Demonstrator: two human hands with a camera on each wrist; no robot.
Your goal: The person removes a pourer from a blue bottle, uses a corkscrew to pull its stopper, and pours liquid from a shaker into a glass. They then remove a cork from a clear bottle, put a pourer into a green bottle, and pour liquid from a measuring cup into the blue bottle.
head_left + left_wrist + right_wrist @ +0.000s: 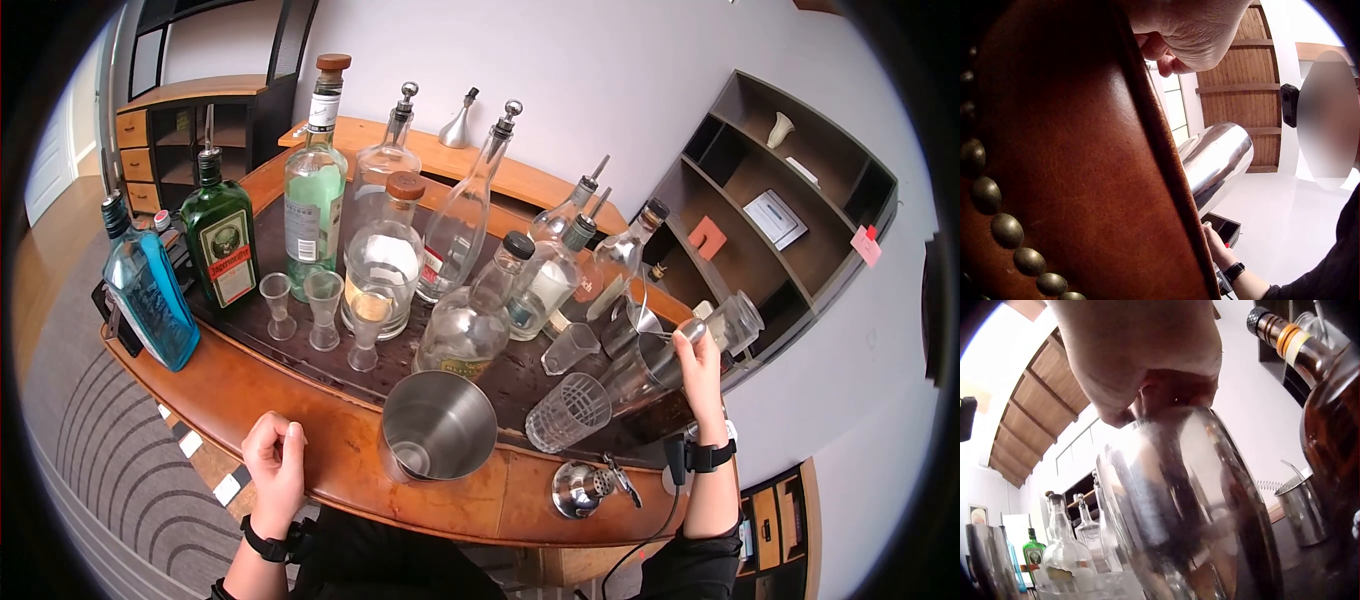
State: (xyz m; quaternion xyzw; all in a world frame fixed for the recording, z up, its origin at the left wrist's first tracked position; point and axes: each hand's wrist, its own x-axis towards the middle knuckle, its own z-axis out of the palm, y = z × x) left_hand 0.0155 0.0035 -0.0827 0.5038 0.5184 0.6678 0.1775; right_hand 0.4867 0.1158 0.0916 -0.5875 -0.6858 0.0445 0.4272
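Note:
My right hand (700,375) is over the mouth of a tall metal cup (640,375) at the right of the bar top. It pinches a small rounded silvery metal piece (691,329) by that cup's rim; its exact kind I cannot tell. In the right wrist view the fingers reach behind the rim of the shiny cup (1191,500). My left hand (273,455) holds nothing, its fingers loosely curled by the front leather edge. Just right of it a metal shaker tin (438,430) stands upright with nothing inside.
A cut-glass tumbler (568,412) and a cocktail strainer top (583,488) sit near the front right. Small glasses (323,310) stand before several bottles, among them a green bottle (220,235) and a blue bottle (150,290). A brown liquor bottle (1335,419) is beside the right hand.

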